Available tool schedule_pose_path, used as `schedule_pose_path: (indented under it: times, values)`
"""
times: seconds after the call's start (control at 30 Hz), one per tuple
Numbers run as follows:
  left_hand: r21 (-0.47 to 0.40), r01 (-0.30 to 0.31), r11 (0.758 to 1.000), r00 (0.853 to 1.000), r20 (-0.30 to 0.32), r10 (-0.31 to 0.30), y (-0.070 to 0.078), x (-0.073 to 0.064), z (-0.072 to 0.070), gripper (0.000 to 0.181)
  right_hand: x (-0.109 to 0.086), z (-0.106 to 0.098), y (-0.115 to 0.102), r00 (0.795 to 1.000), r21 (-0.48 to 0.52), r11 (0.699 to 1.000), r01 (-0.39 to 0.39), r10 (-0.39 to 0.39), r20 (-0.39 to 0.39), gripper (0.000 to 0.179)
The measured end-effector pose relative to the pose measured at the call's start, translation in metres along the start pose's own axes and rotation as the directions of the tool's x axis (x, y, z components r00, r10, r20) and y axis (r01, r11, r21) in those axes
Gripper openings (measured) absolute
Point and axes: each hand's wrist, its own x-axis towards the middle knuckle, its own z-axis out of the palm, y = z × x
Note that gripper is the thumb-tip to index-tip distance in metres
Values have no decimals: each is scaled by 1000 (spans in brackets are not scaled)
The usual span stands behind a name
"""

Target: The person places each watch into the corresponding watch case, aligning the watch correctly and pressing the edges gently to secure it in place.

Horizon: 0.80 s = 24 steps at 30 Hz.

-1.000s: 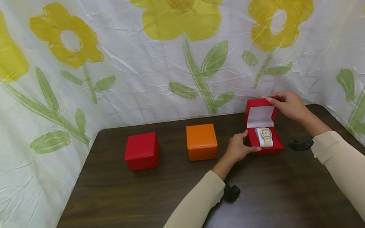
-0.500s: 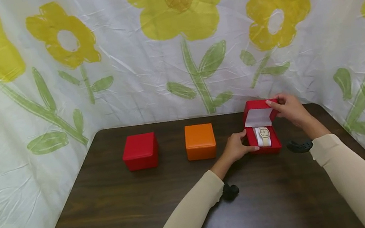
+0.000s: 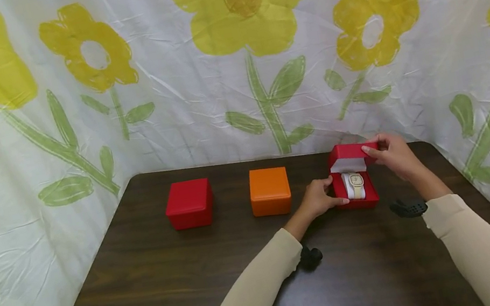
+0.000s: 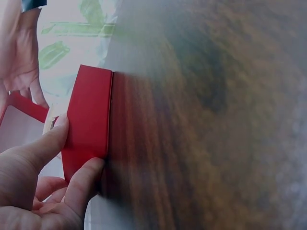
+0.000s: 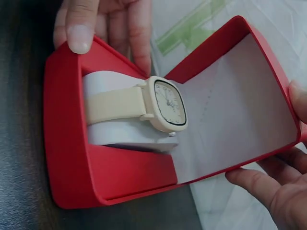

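On the right of the table stands a red watch box (image 3: 366, 203), its lid (image 3: 350, 151) partly raised. Inside, a cream wristwatch (image 5: 168, 103) is wrapped round a white cushion (image 5: 103, 136). My left hand (image 3: 317, 198) grips the near left corner of the box, thumb at the front; the left wrist view shows its fingers on the red side wall (image 4: 88, 120). My right hand (image 3: 395, 154) pinches the lid at its right edge, as the right wrist view (image 5: 273, 182) partly shows.
A closed orange box (image 3: 270, 191) stands left of my left hand. Farther left is a closed red box (image 3: 189, 204). Behind the dark wooden table (image 3: 151, 290) hangs a white curtain (image 3: 181, 126) with yellow flowers.
The lid has tilted forward and down over the watch, with my right hand moving down along with it. My left hand stays on the box corner.
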Motion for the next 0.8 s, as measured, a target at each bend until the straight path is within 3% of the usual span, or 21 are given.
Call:
schedule_pose_path:
  times: [0.47, 0.8]
  values:
    - [-22, -1, 1000, 1000, -7, 1, 1, -1, 1, 79, -19, 4, 12, 997, 68, 995, 71, -70, -28, 38]
    - [29, 3, 1000, 1000, -11, -3, 3, -1, 0, 78, -27, 11, 25, 996, 127, 988, 91, -87, -32, 36]
